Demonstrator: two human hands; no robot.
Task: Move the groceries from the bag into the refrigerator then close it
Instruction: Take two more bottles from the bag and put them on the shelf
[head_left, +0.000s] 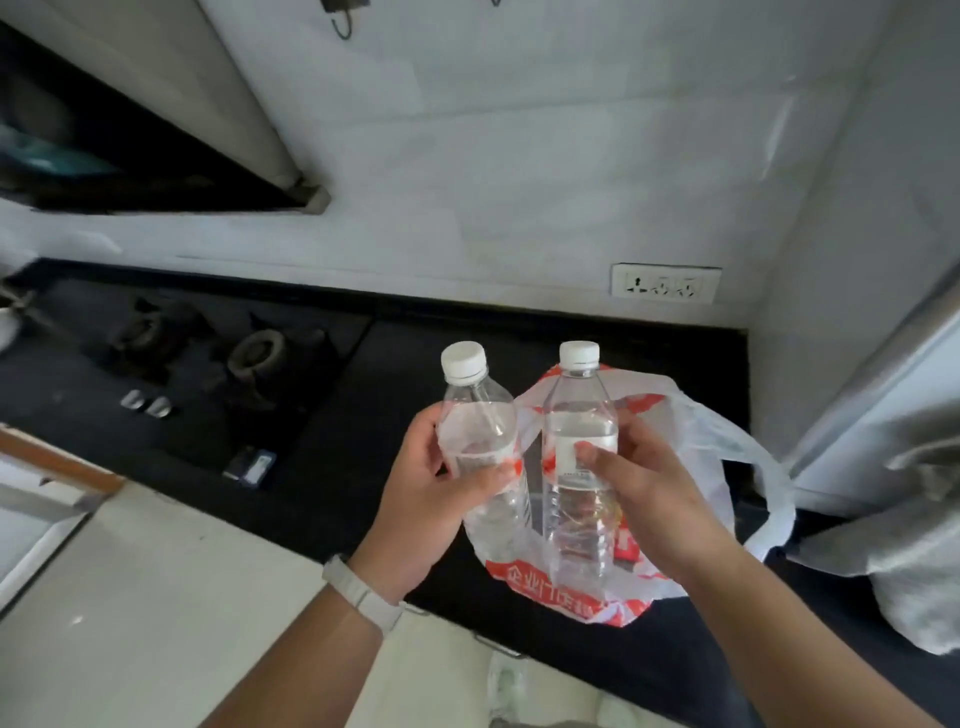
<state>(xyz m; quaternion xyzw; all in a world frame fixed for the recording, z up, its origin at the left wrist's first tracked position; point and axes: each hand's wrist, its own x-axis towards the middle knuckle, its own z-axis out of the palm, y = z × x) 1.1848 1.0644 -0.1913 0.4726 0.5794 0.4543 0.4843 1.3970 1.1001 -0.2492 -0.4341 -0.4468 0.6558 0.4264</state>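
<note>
Two clear water bottles with white caps are held upright above the black counter (363, 483). My left hand (431, 499) grips the left bottle (478, 426) around its middle. My right hand (644, 499) grips the right bottle (579, 415) at its label. Behind and below them lies a white plastic bag with red print (696, 441), open and crumpled on the counter. A pale grey refrigerator side (883, 374) shows at the right edge; its door state is out of view.
A black gas hob with two burners (208, 358) lies at the left of the counter, a small dark box (252, 465) at its front. A wall socket (665, 283) sits above the counter. A grey cloth (904, 545) hangs at right. A range hood (130, 145) is at upper left.
</note>
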